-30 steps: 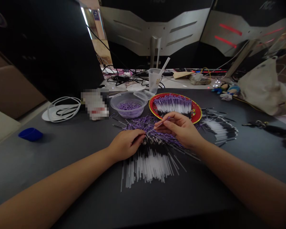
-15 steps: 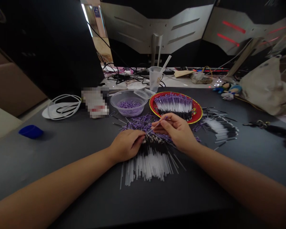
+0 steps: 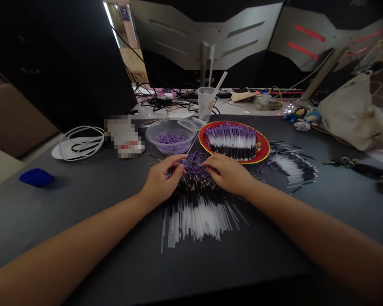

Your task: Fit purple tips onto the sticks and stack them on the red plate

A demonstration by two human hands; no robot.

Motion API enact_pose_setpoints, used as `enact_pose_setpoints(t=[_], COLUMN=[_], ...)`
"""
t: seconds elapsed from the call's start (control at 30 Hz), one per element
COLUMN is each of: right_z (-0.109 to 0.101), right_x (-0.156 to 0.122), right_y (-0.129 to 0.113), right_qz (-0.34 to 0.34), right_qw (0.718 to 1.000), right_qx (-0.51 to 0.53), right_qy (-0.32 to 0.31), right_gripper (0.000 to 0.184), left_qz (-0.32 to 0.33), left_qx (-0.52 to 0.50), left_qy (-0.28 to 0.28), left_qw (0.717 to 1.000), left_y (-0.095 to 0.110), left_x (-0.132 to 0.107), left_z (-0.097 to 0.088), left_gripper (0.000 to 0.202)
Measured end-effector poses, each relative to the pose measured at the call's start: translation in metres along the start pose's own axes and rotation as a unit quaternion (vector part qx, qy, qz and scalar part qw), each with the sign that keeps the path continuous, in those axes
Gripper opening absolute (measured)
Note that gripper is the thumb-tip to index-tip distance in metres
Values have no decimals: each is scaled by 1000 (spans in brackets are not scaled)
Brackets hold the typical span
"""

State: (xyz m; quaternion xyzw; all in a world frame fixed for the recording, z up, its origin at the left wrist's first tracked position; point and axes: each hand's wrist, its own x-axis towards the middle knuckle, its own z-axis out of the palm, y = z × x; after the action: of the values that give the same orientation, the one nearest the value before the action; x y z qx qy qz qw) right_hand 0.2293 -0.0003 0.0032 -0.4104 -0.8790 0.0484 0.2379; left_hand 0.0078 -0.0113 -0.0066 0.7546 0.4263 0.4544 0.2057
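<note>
Purple heap mid-bench, one hand on either side

Okay, going left to right. Far left there's a blue cup-like thing lying on the dark bench, then a coiled white cable on something flat and white. Next along is a blurred-out item, so no clue what that is.

Then the left hand, at the left edge of the heap. Its thumb and forefinger are spread apart, tips pointing in at the purple pieces. Just behind it sits a clear plastic bowl with more purple bits inside.

In the middle, the heap lies between the two hands, and on the near side of it there's a big fan of translucent sticks with black ends facing the heap. A clear cup with a straw stands further back.

The right hand is palm down over the heap's right side, fingers bent, tips at the purple pieces. Can't tell if they're pinching one.

Behind that hand is a red plate holding neatly fanned purple-tipped sticks. Right of it lies a smaller white-and-black bunch, then some keys and a pale bag.
</note>
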Motion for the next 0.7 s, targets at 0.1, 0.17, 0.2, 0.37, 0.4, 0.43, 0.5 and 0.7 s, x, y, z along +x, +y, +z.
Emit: enact_pose_setpoints(t=[0.1,0.17,0.2,0.37,0.4,0.43,0.5,0.7], right_z=[0,0,-1,-3,-4,-4,-4,-5], right_x=[0,0,0,1,1,1,1,0], right_y=[0,-1,-2,-6,-6,-5,-4,-3], right_qz=[14,19,22,35,35,34,28,-1], right_qw=[996,988,983,975,975,975,973,969], right_qx=[-81,-136,-159,-201,-201,-202,-212,-230], right_qy=[-43,-74,-84,-84,-83,-83,-85,-89], right_gripper=[27,27,26,22,21,21,21,21], left_qz=[19,27,30,96,116,136,172,255], left_qx=[-1,1,-2,-9,5,23,52,105], left_qy=[-3,-6,-11,-58,-63,-64,-60,-65], left_qw=[1000,1000,999,994,991,988,982,959], left_y=[2,3,4,6,6,7,8,9], left_x=[-1,-1,-2,-5,-5,-6,-6,-5], left_z=[0,-1,-2,-7,-8,-8,-7,-5], left_gripper=[21,20,21,32,33,34,33,27])
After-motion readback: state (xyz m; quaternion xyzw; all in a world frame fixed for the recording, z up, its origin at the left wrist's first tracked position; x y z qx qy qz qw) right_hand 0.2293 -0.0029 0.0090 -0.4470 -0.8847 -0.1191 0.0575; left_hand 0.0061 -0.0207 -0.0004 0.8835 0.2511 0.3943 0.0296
